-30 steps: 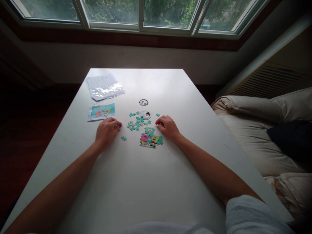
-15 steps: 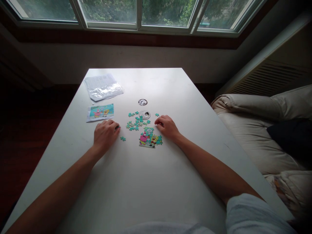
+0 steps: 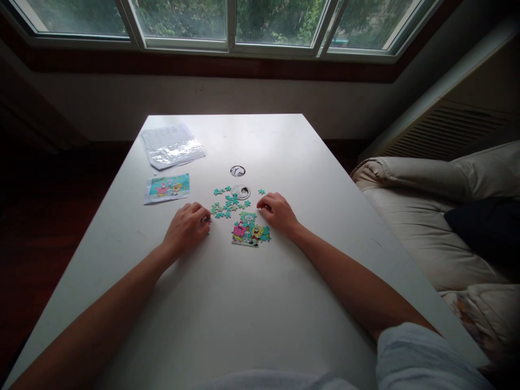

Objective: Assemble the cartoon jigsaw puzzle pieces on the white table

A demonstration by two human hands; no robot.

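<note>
A partly assembled cartoon jigsaw (image 3: pixel 248 230) lies mid-table, with several loose teal pieces (image 3: pixel 228 202) scattered just beyond it. My left hand (image 3: pixel 187 227) rests left of the puzzle, fingers curled down over a loose teal piece (image 3: pixel 207 220) at its fingertips. My right hand (image 3: pixel 277 211) sits at the puzzle's right upper corner, fingers bent and pinched together against the table; anything in them is hidden.
On the white table (image 3: pixel 227 303), a reference picture (image 3: pixel 167 187) lies at the left, a clear plastic bag (image 3: pixel 173 144) farther back. Two round metal lids (image 3: pixel 239 181) sit behind the pieces. A cream sofa (image 3: pixel 439 216) stands at the right, windows ahead.
My left hand slid right, from near the reference picture to the lone teal piece beside the puzzle, and now covers it. My right hand stayed put.
</note>
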